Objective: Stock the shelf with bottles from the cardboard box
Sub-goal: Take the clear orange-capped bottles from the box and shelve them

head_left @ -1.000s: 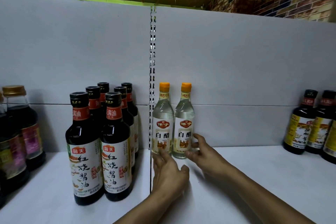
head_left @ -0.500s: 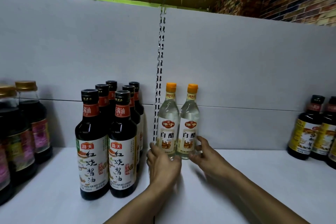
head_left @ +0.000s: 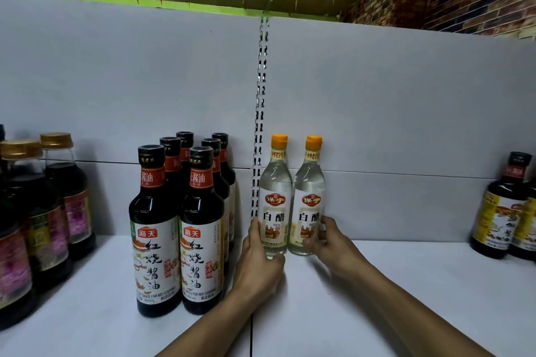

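Note:
Two clear vinegar bottles with orange caps stand upright side by side against the shelf's back panel. My left hand (head_left: 258,258) curls round the base of the left vinegar bottle (head_left: 275,197), fingers on its left side and thumb in front. My right hand (head_left: 329,243) holds the lower part of the right vinegar bottle (head_left: 308,197) from its right side. Both bottles rest on the white shelf (head_left: 406,284). The cardboard box is out of view.
A group of dark soy sauce bottles (head_left: 179,229) stands just left of my left hand. Larger dark bottles with gold caps (head_left: 43,211) fill the far left. Dark bottles with yellow labels (head_left: 504,211) stand at the far right. A slotted upright (head_left: 261,113) runs up the back panel.
Both hands have moved forward from in front of the two vinegar bottles to grip their lower parts. The bottles stay upright against the back panel.

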